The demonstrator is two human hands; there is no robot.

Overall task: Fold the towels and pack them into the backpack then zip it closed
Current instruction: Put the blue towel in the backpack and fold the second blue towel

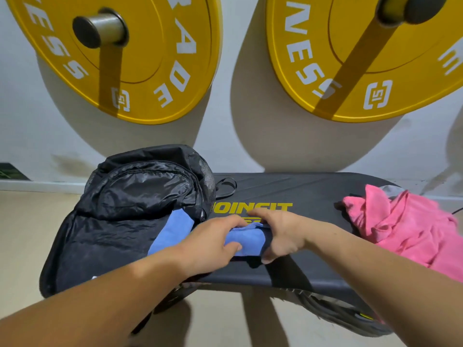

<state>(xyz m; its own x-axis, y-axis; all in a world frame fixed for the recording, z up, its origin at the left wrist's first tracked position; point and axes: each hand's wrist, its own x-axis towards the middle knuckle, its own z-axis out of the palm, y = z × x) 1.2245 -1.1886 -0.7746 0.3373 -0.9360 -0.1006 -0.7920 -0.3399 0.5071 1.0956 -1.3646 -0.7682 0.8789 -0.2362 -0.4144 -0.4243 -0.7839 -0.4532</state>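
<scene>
**Two hands at the backpack mouth, one blue towel going in**

At frame centre, the left hand (213, 244) lies closed over one folded blue towel (246, 240), fingers curled on top; the right hand (280, 235) pinches the dark edge of the bag's opening beside it. The towel sits partly inside one black backpack (120, 221), centre left, on a black bench (313, 196) lettered "JOINFIT" in yellow. One crumpled pink towel (411, 229) lies at right. Two yellow weight plates (155, 78) hang above, reading "NESS" and "ADE".
</scene>
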